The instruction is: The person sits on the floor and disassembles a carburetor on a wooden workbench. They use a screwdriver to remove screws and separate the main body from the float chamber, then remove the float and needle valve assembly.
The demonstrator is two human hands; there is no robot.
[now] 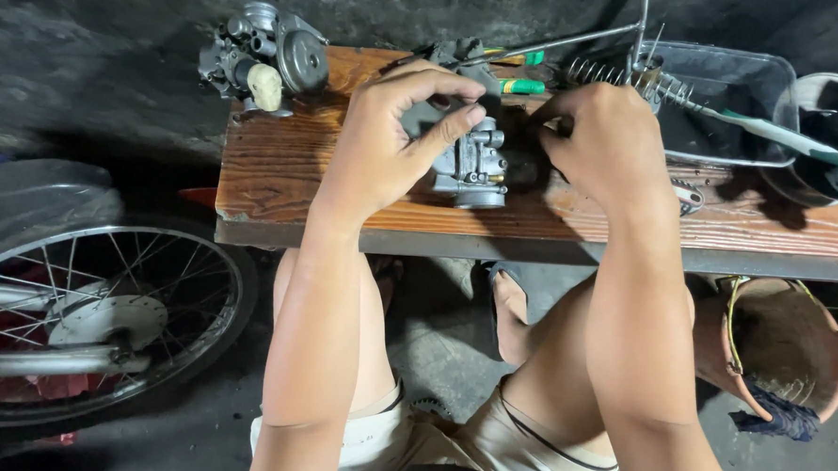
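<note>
Fingers [461,124] over wooden bench [271,177], dark workshop

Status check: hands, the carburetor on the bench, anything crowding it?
Left hand gripping carburetor on wooden bench. Right hand pinching at its right side. Second carburetor at far left corner, plastic tray right; neither touching.

A motorcycle repair workshop: a spoked wheel [95,325] at eight o'clock, carburetors [262,54] on the worn wooden surface [280,178], grimy concrete floor [442,359].
</note>
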